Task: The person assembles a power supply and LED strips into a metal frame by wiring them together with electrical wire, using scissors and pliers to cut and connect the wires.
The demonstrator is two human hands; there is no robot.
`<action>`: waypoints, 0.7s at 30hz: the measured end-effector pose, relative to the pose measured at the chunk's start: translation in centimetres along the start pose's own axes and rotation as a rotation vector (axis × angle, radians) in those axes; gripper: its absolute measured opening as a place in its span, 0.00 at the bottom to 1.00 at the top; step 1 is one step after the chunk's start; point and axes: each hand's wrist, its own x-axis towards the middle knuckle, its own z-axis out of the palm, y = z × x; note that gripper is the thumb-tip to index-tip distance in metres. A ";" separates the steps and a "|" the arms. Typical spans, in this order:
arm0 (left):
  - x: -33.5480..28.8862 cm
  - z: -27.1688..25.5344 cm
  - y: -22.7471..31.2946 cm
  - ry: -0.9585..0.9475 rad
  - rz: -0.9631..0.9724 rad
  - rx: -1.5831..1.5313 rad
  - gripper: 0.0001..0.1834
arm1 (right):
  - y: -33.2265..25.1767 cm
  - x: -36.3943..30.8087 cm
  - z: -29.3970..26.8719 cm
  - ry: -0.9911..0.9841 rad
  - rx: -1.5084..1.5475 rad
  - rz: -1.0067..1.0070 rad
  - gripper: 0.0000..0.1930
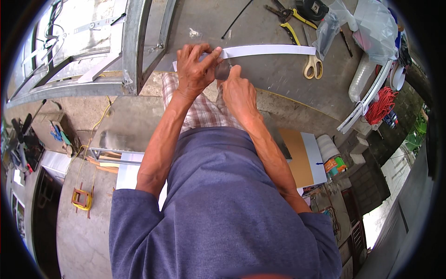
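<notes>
A long, narrow white strip (pixel 267 50) lies across the grey table, bowing slightly toward its right end. My left hand (pixel 197 67) is closed over the strip's left part, thumb and fingertips pressing on it. Just to the right, my right hand (pixel 239 90) is closed round a slim tool (pixel 229 64). Only its thin metallic tip shows, pointing up at the strip's near edge beside my left thumb; the rest is hidden in the fist, so its kind is unclear. Cream-handled scissors (pixel 313 69) lie by the strip's right end, their blades partly under it.
A metal frame (pixel 133 51) stands at the left of the table (pixel 283 83). Yellow-handled pliers (pixel 290 32), a black tape measure (pixel 313 9), clear plastic bags (pixel 374 32) and a red cord bundle (pixel 382 106) lie to the right. A black cable tie (pixel 237 19) lies beyond my hands.
</notes>
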 end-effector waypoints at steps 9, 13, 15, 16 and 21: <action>-0.2 0.5 -0.3 0.017 0.003 -0.027 0.18 | 0.9 -2.0 0.8 -0.056 -0.011 0.046 0.09; -0.2 0.1 -0.4 0.005 0.002 -0.030 0.19 | 2.3 -2.8 -0.4 -0.035 -0.012 0.071 0.07; 0.2 -0.1 0.1 -0.016 -0.021 -0.009 0.18 | 4.6 -4.8 -1.3 -0.054 0.115 0.103 0.09; 0.6 -0.2 0.3 -0.041 -0.049 0.010 0.18 | 5.6 -5.0 -1.9 -0.038 0.119 0.098 0.09; 0.8 -0.9 1.5 -0.048 -0.113 0.034 0.14 | 11.2 -4.2 -4.8 0.378 0.190 0.049 0.11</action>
